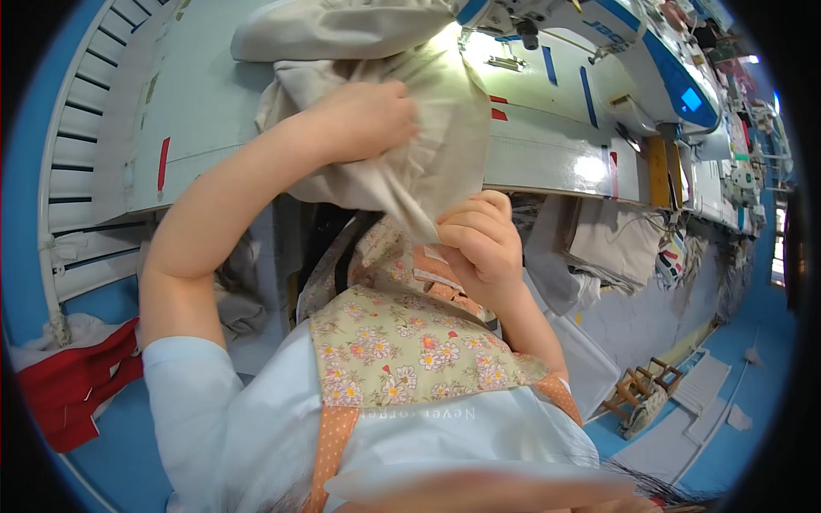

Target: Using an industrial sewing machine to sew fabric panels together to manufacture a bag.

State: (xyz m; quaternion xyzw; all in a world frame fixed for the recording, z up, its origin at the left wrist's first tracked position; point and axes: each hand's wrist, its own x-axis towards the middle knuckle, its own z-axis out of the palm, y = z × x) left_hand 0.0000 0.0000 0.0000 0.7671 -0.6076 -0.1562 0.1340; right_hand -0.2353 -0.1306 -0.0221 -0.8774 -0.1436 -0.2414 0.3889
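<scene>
A beige piece of cloth (449, 128) lies bunched over the front edge of the sewing table (209, 103), under the lit head of a sewing machine (530, 30). My left hand (376, 120) is curled on the cloth, with fingers bent into its folds and slightly blurred. Lower and to the right, my right hand (483, 239) pinches a hanging corner of the same cloth in front of the table edge. The fingertips of both hands are partly hidden. The cloth's far part spreads left of the needle area.
A white slatted rack (77, 162) borders the table on the left. Red cloth (77, 385) hangs below it. More beige cloth (616, 239) lies under the table at right. Small wooden stools (637, 389) stand on the blue floor. A floral apron (410, 350) covers my lap.
</scene>
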